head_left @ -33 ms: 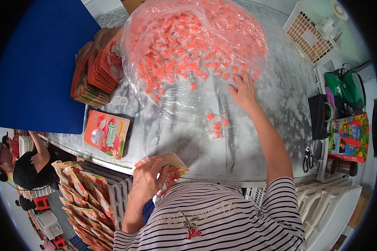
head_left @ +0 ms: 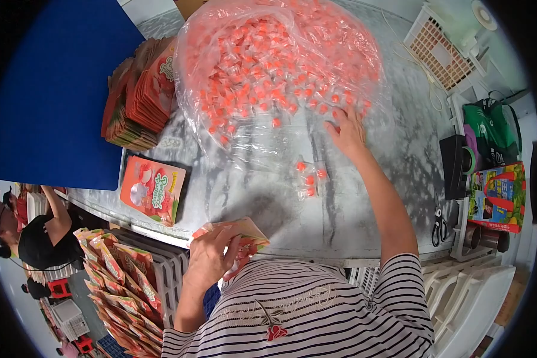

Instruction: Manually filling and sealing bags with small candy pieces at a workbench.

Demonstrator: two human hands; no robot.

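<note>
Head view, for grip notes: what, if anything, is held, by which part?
Left hand: pouch, by its left side. Right hand, at wrapped pieces: cannot tell.

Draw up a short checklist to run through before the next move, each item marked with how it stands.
1. Left grip closed on the printed pouch: ok.
2. Pouch mouth open: cannot tell; the hand and the angle hide it.
3. Right grip open, at the near edge of the wrapped orange-red candies heaped in the clear plastic bag: ok.
4. Right grip touching a candy: cannot tell.
5. Small candy cluster on the table, apart from both grips: ok.
6. Scissors out of the way: ok, near the table's right edge.
</note>
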